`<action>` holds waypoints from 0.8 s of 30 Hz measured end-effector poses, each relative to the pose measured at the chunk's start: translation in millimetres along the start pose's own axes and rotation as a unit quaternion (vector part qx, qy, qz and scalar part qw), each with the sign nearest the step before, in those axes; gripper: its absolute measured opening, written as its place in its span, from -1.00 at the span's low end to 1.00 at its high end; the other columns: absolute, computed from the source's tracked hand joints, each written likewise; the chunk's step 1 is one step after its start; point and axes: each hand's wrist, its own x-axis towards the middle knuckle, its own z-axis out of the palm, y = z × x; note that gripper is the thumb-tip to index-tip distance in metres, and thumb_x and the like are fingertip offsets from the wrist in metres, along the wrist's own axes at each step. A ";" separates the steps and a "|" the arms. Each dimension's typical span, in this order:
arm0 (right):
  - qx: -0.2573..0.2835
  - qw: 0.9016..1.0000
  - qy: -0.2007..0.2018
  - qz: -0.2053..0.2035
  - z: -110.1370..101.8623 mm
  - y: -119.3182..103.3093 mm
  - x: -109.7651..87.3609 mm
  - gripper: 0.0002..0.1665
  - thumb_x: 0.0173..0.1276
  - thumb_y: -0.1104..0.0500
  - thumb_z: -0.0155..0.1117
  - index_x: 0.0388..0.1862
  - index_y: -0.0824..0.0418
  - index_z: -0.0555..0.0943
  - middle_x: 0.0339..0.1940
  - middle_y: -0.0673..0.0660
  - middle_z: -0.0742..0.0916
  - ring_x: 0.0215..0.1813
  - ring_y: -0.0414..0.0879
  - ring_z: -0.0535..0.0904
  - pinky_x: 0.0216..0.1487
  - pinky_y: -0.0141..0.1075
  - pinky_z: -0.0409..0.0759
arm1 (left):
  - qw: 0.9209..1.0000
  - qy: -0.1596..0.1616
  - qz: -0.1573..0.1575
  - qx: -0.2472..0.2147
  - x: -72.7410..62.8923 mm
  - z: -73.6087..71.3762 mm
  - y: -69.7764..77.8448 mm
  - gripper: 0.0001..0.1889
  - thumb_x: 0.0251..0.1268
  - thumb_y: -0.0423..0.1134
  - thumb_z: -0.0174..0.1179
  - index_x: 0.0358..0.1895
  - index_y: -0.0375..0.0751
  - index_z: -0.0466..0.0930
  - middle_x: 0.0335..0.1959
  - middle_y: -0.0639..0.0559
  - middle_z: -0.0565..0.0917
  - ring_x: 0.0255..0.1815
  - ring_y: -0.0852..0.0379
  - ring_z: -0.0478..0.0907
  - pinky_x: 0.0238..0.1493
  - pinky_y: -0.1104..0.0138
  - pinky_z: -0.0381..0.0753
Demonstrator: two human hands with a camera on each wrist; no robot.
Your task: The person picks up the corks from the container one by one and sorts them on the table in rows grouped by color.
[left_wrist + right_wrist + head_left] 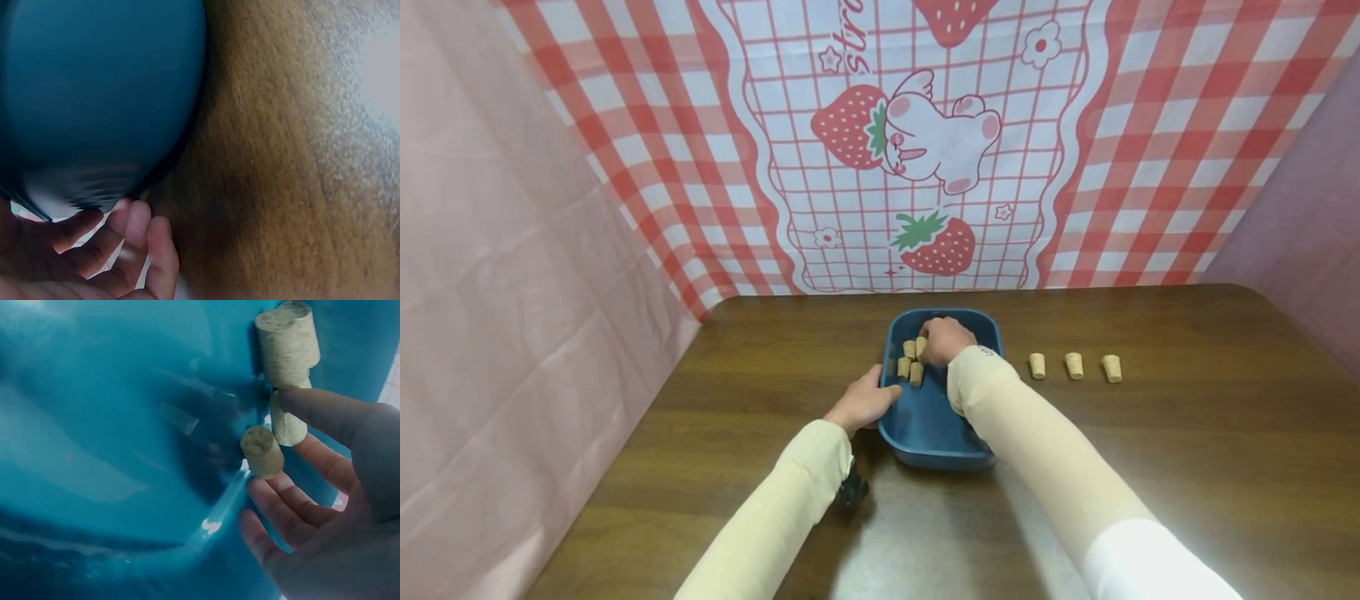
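A blue tray (934, 421) stands on the wooden table with several tapered corks (916, 373) grouped at its far left. My left hand (861, 402) grips the tray's left side, thumb over the rim; in the left wrist view its fingers (139, 219) lie against the tray's outer wall (106, 94). Inside the tray's far end is my right hand (949, 340). In the right wrist view its thumb and index finger pinch one cork (289, 422). Another cork (262, 452) sits by the other fingertips, and more corks (278, 350) stand just beyond the thumb.
Three corks stand in a row on the table right of the tray: a near one (1037, 366), a middle one (1074, 366) and a far one (1112, 368). A red-and-white checked cloth (925, 167) hangs behind the table. Pink fabric (535, 250) hangs at the left.
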 end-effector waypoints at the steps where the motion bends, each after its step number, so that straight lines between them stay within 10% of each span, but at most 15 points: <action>1: 0.001 1.000 0.002 -0.002 -1.4 0.2 -0.1 -0.48 0.42 0.22 0.33 0.33 0.29 0.55 0.28 0.34 0.60 0.24 0.23 0.53 0.24 0.08 0.49 | 1.000 0.000 -0.001 0.001 0.1 0.1 0.4 -0.46 0.51 -0.19 0.02 0.48 -0.22 0.28 0.32 -0.31 0.47 0.16 -0.16 0.53 0.05 -0.04 0.63; 13: 0.021 1.000 -0.006 -0.019 -26.3 4.8 0.3 -0.49 0.41 0.15 0.33 0.28 0.32 0.58 0.10 0.31 0.68 0.02 0.15 0.62 0.03 -0.02 0.58 | 1.000 0.013 0.004 0.003 -0.8 1.7 2.0 -0.46 0.45 -0.22 0.04 0.45 -0.26 0.32 0.24 -0.32 0.52 0.07 -0.12 0.57 -0.07 0.03 0.68; 24: 0.027 0.999 -0.016 -0.039 -59.7 3.1 -14.5 -0.43 0.49 0.13 0.27 0.38 0.35 0.49 0.33 0.37 0.57 0.33 0.27 0.47 0.31 0.08 0.45 | 1.000 0.010 0.008 -0.002 0.2 -0.2 0.1 -0.46 0.45 -0.22 0.06 0.45 -0.27 0.31 0.28 -0.33 0.50 0.10 -0.15 0.56 -0.06 0.01 0.68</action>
